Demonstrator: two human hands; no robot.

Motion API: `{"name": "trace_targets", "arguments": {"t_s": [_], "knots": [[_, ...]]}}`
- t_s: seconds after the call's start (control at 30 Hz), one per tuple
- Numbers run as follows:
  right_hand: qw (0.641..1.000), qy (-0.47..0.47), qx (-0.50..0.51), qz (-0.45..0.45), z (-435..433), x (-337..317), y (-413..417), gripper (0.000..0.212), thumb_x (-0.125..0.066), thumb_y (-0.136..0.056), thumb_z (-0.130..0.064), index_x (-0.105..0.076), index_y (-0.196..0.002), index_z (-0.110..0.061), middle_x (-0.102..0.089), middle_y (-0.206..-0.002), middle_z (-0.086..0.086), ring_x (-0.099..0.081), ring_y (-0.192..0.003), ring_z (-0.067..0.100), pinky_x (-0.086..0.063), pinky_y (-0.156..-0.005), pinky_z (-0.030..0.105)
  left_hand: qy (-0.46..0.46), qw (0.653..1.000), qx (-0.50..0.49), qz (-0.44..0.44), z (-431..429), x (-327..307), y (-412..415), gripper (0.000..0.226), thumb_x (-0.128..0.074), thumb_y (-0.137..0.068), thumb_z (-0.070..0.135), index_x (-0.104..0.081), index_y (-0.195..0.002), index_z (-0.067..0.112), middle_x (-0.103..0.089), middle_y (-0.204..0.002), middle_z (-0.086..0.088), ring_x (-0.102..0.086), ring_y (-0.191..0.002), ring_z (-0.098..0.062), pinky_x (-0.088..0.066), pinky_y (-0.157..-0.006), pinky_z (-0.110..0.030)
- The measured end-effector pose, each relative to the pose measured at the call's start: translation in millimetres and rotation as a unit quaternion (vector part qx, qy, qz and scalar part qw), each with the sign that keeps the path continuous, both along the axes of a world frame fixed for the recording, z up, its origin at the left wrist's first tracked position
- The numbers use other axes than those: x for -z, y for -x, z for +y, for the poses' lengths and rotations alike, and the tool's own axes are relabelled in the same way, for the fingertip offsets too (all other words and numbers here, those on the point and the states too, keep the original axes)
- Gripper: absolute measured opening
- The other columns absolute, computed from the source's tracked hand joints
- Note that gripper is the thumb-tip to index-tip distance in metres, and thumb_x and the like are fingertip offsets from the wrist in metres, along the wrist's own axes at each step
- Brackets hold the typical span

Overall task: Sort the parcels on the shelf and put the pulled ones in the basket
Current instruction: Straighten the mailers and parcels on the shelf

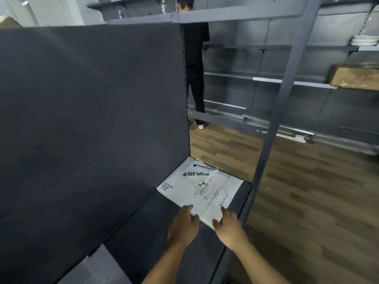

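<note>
A large flat white parcel (207, 193) lies on the dark shelf (143, 228) at its far right end, with a printed label showing 8707. A smaller white parcel (202, 172) with black lettering lies on top of it toward the back. My left hand (183, 225) is at the near left corner of the large parcel, fingers straight and touching its edge. My right hand (229, 224) sits at the near right corner with fingers spread, thumb by the parcel's edge. Neither hand holds anything. No basket is in view.
A tall dark back panel (92, 99) rises behind the shelf on the left. A grey upright post (272, 124) stands at the shelf's right end. Beyond it are wooden floor (307, 191), more shelving, a brown box (356, 77) and a person in black (195, 64).
</note>
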State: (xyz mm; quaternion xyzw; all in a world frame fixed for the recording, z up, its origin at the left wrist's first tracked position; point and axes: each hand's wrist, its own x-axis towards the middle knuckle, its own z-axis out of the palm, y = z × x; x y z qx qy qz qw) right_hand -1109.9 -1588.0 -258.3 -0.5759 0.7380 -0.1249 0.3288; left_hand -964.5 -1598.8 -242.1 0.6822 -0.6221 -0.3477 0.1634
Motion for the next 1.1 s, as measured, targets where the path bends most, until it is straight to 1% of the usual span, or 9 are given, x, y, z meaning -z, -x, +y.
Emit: {"name": "trace_targets", "arguments": {"t_s": [0.23,0.47,0.57,0.67,0.73,0.83,0.9,1.0,1.1], "knots": [[0.998,0.052,0.022,-0.041,-103,35,-13,0.059,-0.045,-0.097,-0.032,-0.022,-0.150,-0.023,-0.016,-0.158,0.000,-0.016,-0.146,0.018,-0.021,-0.117,0.037,0.041,0.997,0.058,-0.012,-114,52,2,0.050,-0.043,-0.097,0.030,-0.033,-0.145,0.022,-0.031,-0.154,0.002,-0.029,-0.142,-0.015,-0.028,-0.115,-0.035],[0.985,0.108,-0.078,0.113,-183,71,-13,0.064,-0.052,-0.094,-0.024,-0.021,-0.150,-0.029,-0.010,-0.160,-0.004,-0.010,-0.148,0.019,-0.026,-0.115,0.039,0.101,0.954,0.190,-0.210,-188,111,-2,0.066,-0.037,-0.097,0.049,-0.004,-0.152,0.033,0.002,-0.162,-0.002,-0.001,-0.149,-0.022,-0.013,-0.118,-0.044],[0.973,0.108,-0.121,0.166,-202,84,-13,0.069,-0.053,-0.093,-0.028,-0.016,-0.151,-0.031,-0.001,-0.161,-0.004,0.001,-0.149,0.023,-0.018,-0.117,0.040,0.136,0.944,0.197,-0.229,-196,136,0,0.068,-0.025,-0.094,0.057,0.002,-0.152,0.032,0.000,-0.161,-0.005,-0.006,-0.149,-0.026,-0.012,-0.118,-0.045],[0.971,0.112,-0.114,0.176,-212,95,-15,0.071,-0.054,-0.092,-0.033,-0.013,-0.151,-0.031,-0.004,-0.161,-0.004,-0.002,-0.148,0.025,-0.022,-0.116,0.040,0.160,0.944,0.177,-0.229,-199,147,0,0.069,-0.023,-0.086,0.061,-0.035,-0.146,0.028,-0.040,-0.149,-0.011,-0.046,-0.133,-0.030,-0.038,-0.104,-0.049],[0.970,0.132,-0.098,0.177,-217,97,-17,0.072,-0.056,-0.090,-0.035,-0.017,-0.150,-0.031,-0.014,-0.158,-0.003,-0.012,-0.144,0.027,-0.030,-0.112,0.038,0.171,0.947,0.167,-0.213,-201,149,-1,0.070,-0.030,-0.082,0.061,-0.050,-0.137,0.023,-0.052,-0.140,-0.011,-0.057,-0.123,-0.028,-0.046,-0.096,-0.047],[0.970,0.131,-0.091,0.186,-222,92,-19,0.072,-0.059,-0.087,-0.032,-0.021,-0.148,-0.030,-0.021,-0.154,-0.003,-0.020,-0.138,0.028,-0.037,-0.106,0.035,0.172,0.956,0.162,-0.176,-202,148,-5,0.086,-0.018,-0.080,0.063,-0.022,-0.151,0.016,-0.017,-0.159,-0.008,-0.022,-0.146,-0.023,-0.015,-0.115,-0.040],[0.969,0.123,-0.088,0.195,-224,86,-24,0.069,-0.059,-0.085,-0.029,-0.026,-0.145,-0.029,-0.026,-0.150,-0.001,-0.025,-0.134,0.028,-0.041,-0.101,0.033,0.169,0.960,0.164,-0.149,-202,148,-8,0.090,-0.009,-0.075,0.064,-0.002,-0.153,0.019,0.004,-0.161,-0.003,0.000,-0.149,-0.019,0.007,-0.113,-0.033],[0.968,0.116,-0.084,0.208,-222,78,-33,0.059,-0.057,-0.086,-0.024,-0.033,-0.140,-0.026,-0.033,-0.143,0.002,-0.029,-0.130,0.029,-0.042,-0.100,0.032,0.167,0.963,0.163,-0.132,-199,145,-12,0.079,-0.028,-0.089,0.059,0.007,-0.152,0.025,0.012,-0.160,-0.002,0.008,-0.149,-0.018,0.011,-0.111,-0.030],[0.970,0.105,-0.088,0.201,-204,71,-38,0.063,-0.060,-0.083,-0.023,-0.035,-0.140,-0.028,-0.036,-0.141,0.001,-0.031,-0.129,0.027,-0.041,-0.100,0.030,0.158,0.975,0.135,-0.085,-186,134,-18,0.085,-0.049,-0.092,0.043,0.010,-0.151,0.027,0.017,-0.159,0.000,0.009,-0.148,-0.016,0.002,-0.117,-0.029]]}}
